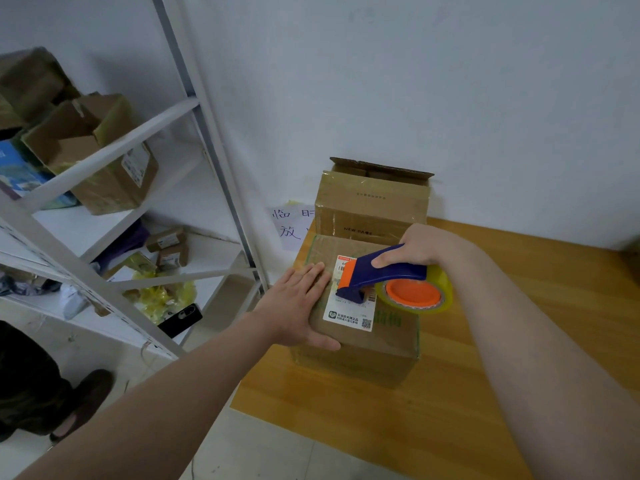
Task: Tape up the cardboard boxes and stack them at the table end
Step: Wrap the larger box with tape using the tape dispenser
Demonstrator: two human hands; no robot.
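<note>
A closed cardboard box (384, 344) with a white shipping label stands near the left end of the wooden table (519, 358). My left hand (298, 303) lies flat on the box's left top, fingers straight, thumb over the near edge. My right hand (419, 245) grips the blue handle of a tape dispenser (377, 275), whose orange-and-blue front edge sits on the label. Its yellowish tape roll (415, 294) with an orange hub hangs over the box's right side. Behind, against the wall, a taller cardboard box (370, 206) stands with its back flap up.
A white metal shelf rack (114, 147) stands to the left, holding several cardboard boxes, yellow bags and a black phone (180, 320). A handwritten paper sign (291, 226) is taped to the wall behind the table's left end. A dark shoe (86, 400) stands on the floor at the lower left.
</note>
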